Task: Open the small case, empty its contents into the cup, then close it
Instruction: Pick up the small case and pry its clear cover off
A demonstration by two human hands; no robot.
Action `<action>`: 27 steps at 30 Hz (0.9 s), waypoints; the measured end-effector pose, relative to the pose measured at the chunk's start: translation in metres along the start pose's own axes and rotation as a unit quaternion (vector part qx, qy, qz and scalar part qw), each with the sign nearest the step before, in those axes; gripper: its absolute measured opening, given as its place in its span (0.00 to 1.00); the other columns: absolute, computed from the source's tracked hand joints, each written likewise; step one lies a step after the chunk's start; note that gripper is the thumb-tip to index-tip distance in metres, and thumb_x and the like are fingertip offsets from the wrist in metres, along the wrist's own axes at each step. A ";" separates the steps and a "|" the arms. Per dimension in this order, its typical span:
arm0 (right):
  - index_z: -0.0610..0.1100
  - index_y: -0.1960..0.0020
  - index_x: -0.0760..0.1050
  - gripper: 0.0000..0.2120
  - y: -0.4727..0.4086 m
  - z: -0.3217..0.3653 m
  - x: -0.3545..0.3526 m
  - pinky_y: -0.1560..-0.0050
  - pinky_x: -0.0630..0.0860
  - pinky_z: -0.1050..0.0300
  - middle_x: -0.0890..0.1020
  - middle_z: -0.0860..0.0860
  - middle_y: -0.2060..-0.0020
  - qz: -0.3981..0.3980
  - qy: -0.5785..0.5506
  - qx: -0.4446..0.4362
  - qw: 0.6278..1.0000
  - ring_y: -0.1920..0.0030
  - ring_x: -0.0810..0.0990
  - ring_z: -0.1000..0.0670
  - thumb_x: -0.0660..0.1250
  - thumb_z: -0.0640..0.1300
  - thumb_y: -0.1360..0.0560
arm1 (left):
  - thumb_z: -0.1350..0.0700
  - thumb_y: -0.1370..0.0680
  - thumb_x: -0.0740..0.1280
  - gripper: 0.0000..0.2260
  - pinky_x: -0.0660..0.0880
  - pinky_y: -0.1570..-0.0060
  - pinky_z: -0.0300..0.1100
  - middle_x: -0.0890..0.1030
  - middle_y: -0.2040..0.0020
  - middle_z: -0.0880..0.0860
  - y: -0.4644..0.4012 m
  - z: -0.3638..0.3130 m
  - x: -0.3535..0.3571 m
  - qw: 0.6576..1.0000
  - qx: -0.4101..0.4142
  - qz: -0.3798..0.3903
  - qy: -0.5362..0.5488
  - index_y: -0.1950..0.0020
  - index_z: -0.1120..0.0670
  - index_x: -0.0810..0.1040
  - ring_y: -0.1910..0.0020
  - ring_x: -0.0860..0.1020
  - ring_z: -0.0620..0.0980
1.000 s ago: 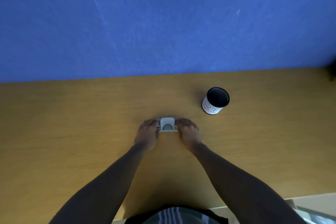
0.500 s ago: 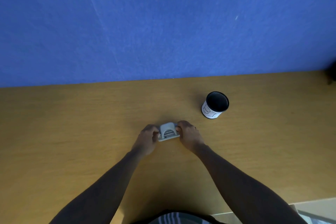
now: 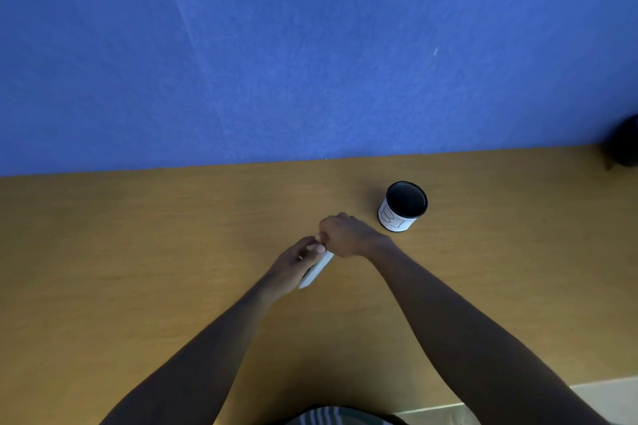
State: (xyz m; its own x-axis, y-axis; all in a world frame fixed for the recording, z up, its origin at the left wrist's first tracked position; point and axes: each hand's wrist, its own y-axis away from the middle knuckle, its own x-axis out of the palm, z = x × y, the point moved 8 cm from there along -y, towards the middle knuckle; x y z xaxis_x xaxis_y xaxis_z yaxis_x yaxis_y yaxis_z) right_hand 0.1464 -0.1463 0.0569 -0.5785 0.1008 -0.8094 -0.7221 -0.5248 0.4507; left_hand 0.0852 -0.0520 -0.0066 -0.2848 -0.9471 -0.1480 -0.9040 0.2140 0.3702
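Both my hands are on the small case, lifted over the wooden table a little in front of me. The case shows edge-on as a pale grey strip, tilted, its upper end toward the cup and its lower end toward my left wrist. My left hand cradles it from the left and below, fingers curled round its far side. My right hand is closed over the upper end, knuckles up, thumb and fingertip pinched together on the top edge just where the two hands meet. Whether the lid is parted from the base I cannot tell; the seam is hidden by my fingers and the case is blurred. The cup stands upright on the table to the right of and beyond my right hand, near it but not touching. It has a dark inside and a white wrap with dark lettering. I cannot see anything inside it. Blue wall behind the table edge.
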 end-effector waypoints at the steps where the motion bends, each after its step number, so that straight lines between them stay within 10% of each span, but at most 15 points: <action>1: 0.46 0.64 0.67 0.17 -0.001 0.001 -0.002 0.58 0.73 0.47 0.74 0.45 0.60 -0.001 -0.020 0.000 1.000 0.55 0.75 0.42 0.57 0.50 0.19 | 0.28 0.28 0.61 0.21 0.70 0.53 0.47 0.79 0.52 0.50 0.001 0.001 0.003 0.999 -0.008 0.008 0.039 0.40 0.36 0.76 0.55 0.77 0.49; 7: 0.48 0.71 0.67 0.22 0.001 0.013 -0.024 0.57 0.73 0.50 0.72 0.51 0.72 -0.091 -0.136 -0.018 0.986 0.68 0.71 0.51 0.61 0.54 0.20 | 0.38 0.23 0.60 0.21 0.79 0.63 0.48 0.82 0.60 0.56 0.013 0.005 0.013 0.946 -0.091 -0.009 0.311 0.50 0.52 0.83 0.64 0.80 0.54; 11: 0.43 0.57 0.81 0.10 0.004 0.025 -0.029 0.53 0.76 0.52 0.85 0.48 0.59 -0.120 -0.162 -0.057 0.978 0.56 0.81 0.49 0.68 0.49 0.23 | 0.43 0.21 0.59 0.19 0.77 0.63 0.50 0.81 0.62 0.57 0.018 0.003 0.014 0.901 -0.110 -0.029 0.419 0.52 0.57 0.82 0.66 0.79 0.56; 27: 0.40 0.55 0.79 0.04 0.001 0.050 -0.025 0.53 0.75 0.50 0.82 0.45 0.54 -0.203 -0.123 -0.064 0.969 0.52 0.78 0.46 0.70 0.41 0.25 | 0.45 0.19 0.55 0.18 0.78 0.67 0.47 0.77 0.57 0.59 0.024 0.006 0.020 0.854 -0.155 -0.086 0.489 0.45 0.58 0.75 0.63 0.75 0.55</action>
State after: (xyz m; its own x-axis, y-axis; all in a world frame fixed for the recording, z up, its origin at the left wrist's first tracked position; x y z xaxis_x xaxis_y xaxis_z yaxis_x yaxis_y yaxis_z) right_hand 0.1415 -0.1068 0.0965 -0.3415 0.5108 -0.7889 -0.8648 -0.4994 0.0510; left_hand 0.0558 -0.0641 -0.0056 0.3837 -0.7380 0.5552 -0.7340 0.1211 0.6682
